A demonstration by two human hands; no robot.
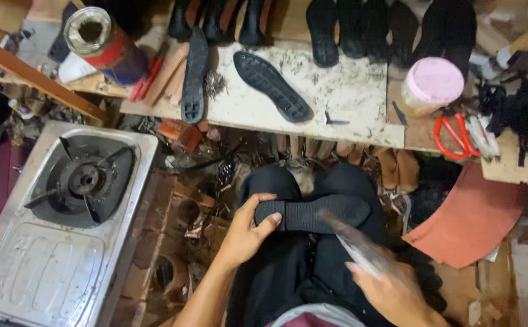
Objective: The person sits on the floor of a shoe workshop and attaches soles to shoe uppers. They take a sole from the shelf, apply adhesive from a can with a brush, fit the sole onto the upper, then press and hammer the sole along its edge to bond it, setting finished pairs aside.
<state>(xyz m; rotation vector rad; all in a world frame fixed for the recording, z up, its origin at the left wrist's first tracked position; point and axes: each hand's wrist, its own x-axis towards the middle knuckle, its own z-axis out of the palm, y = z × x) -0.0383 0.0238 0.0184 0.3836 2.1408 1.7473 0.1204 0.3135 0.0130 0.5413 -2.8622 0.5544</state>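
A seated worker's left hand (249, 233) grips a black sole (312, 215) over the lap; the right hand (391, 290) clutches a blurred tool (351, 242) touching it. More soles (270, 85) lie on the far bench (348, 91).

Left hand (247, 233) grips black sole (312, 215); right hand (391, 290) holds blurred tool (351, 242).

A worn, pale workbench (348, 91) is seen — black shoe soles (271, 86) are laid on it, a pink-lidded tub (431, 85) and red scissors (451, 134) at its right — a tin (103, 45) at left.
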